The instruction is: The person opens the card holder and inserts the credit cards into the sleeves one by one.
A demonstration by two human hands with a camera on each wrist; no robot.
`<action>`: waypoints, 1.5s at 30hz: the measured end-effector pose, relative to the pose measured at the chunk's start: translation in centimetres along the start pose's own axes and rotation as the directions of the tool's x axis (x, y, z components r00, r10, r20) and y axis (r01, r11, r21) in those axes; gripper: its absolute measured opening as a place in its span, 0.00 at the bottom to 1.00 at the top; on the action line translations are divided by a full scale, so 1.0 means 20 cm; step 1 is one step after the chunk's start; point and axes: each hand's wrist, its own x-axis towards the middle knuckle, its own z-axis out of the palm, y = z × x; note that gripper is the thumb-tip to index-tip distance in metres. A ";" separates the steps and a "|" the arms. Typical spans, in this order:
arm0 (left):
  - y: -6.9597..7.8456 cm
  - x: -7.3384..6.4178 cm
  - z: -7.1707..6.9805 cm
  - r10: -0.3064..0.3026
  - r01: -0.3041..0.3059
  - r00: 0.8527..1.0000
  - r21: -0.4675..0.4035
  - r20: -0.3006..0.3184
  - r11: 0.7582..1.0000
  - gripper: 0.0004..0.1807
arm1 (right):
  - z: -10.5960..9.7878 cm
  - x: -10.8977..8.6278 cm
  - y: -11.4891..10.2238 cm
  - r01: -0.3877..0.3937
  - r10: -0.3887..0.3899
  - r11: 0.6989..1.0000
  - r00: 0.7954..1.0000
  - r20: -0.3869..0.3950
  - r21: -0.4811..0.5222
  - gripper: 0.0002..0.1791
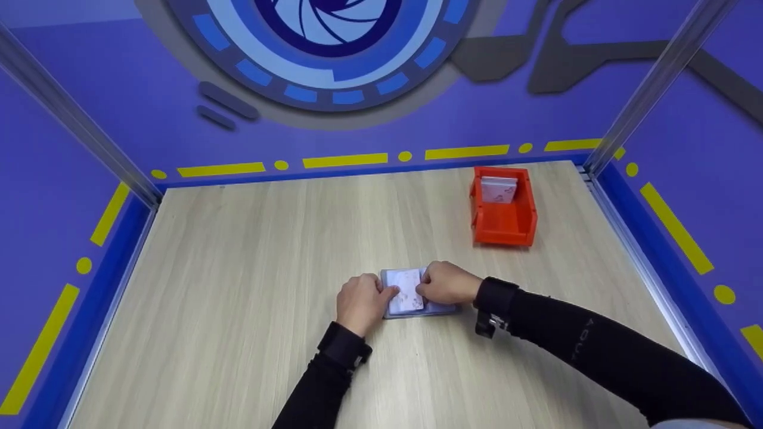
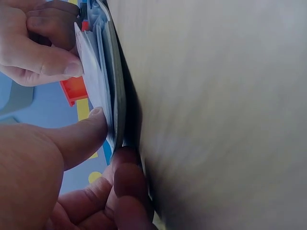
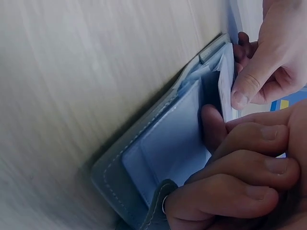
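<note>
A grey-blue card holder with a stitched cover and clear plastic sleeves lies spread on the table. On its left half shows a white card or sleeve page with faint pink print. My left hand grips the holder's left edge, thumb on top of the white page, fingers curled beneath the cover. My right hand pinches the right edge of that page, thumb and index finger meeting there; the other fingers are curled. A snap strap sticks up beside the right hand's fingers.
A red open-front bin stands at the back right of the wooden table, with a stack of printed cards upright inside. Purple panels with yellow markings enclose the table at the back and both sides.
</note>
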 end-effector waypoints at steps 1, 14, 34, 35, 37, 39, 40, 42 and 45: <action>0.00 0.00 0.00 0.001 -0.001 1.000 0.001 0.001 1.000 0.25 | 0.00 0.00 0.00 0.000 0.000 1.000 1.000 0.000 0.003 0.22; 0.01 0.00 -0.01 0.016 -0.016 1.000 0.026 0.005 1.000 0.24 | -0.01 0.02 0.01 0.036 -0.035 0.999 0.999 -0.037 0.027 0.22; 0.01 0.01 -0.01 0.015 -0.016 1.000 0.033 0.008 0.999 0.24 | 0.03 0.04 -0.03 0.056 -0.058 0.998 0.998 -0.036 -0.041 0.26; 0.01 0.01 -0.01 0.019 -0.019 1.000 0.034 0.007 0.999 0.24 | 0.03 0.05 -0.03 0.061 -0.063 0.997 0.997 -0.037 -0.043 0.25; 0.01 0.01 -0.01 0.022 -0.022 1.000 0.033 0.007 0.999 0.25 | 0.04 0.05 -0.03 0.070 -0.071 0.997 0.997 -0.039 -0.042 0.25; 0.00 0.01 -0.01 0.028 -0.028 1.000 0.024 0.008 0.999 0.25 | 0.04 0.05 -0.02 0.084 -0.086 0.995 0.995 -0.043 -0.056 0.24; 0.00 0.01 -0.01 0.029 -0.029 1.000 0.021 0.009 0.999 0.26 | 0.04 0.05 -0.02 0.090 -0.093 0.994 0.995 -0.044 -0.064 0.24; 0.00 0.00 -0.01 0.028 -0.028 1.000 0.015 0.009 1.000 0.26 | 0.05 0.05 -0.02 0.098 -0.102 0.992 0.994 -0.049 -0.080 0.24; 0.00 0.00 -0.02 0.028 -0.028 1.000 0.014 0.004 1.000 0.25 | 0.05 0.06 -0.03 0.097 -0.103 0.990 0.993 -0.052 -0.102 0.23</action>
